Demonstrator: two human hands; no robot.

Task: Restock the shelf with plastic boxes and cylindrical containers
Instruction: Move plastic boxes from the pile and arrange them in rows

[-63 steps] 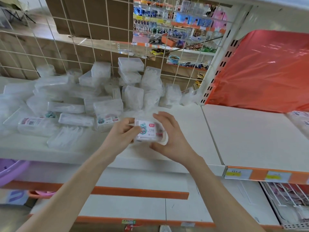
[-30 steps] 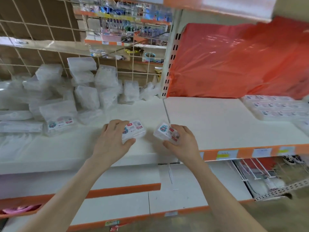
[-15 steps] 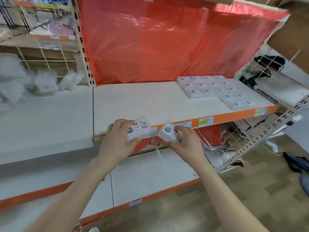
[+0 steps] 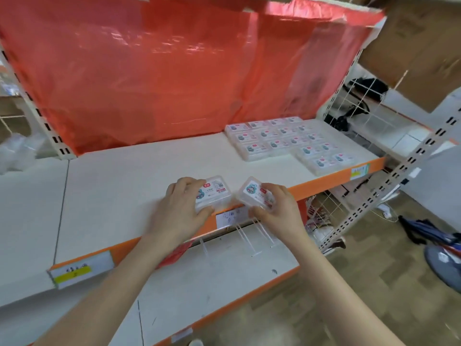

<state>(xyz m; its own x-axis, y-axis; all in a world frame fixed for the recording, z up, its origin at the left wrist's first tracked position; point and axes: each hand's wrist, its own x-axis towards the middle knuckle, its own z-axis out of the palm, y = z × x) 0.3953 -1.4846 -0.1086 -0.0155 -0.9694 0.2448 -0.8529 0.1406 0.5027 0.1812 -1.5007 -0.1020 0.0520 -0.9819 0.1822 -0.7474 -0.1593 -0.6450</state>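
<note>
My left hand (image 4: 178,211) grips a small clear plastic box (image 4: 214,193) with a printed label, held over the front edge of the white shelf (image 4: 139,176). My right hand (image 4: 277,211) grips a second labelled plastic box (image 4: 254,193), tilted, just right of the first. The two boxes are close together but apart. Several matching boxes (image 4: 287,141) lie flat in neat rows at the shelf's back right. No cylindrical containers are in view.
A red plastic sheet (image 4: 174,66) hangs behind the shelf. An orange strip with price tags (image 4: 359,171) runs along the shelf's front edge. A lower white shelf (image 4: 199,283) sits below. A perforated upright (image 4: 389,181) and wire racks stand right; wrapped packs (image 4: 15,151) lie far left.
I took one box in each hand from the heap of wrapped packs on the left and turned right. Both hands now hold their boxes over the shelf with the rows.
</note>
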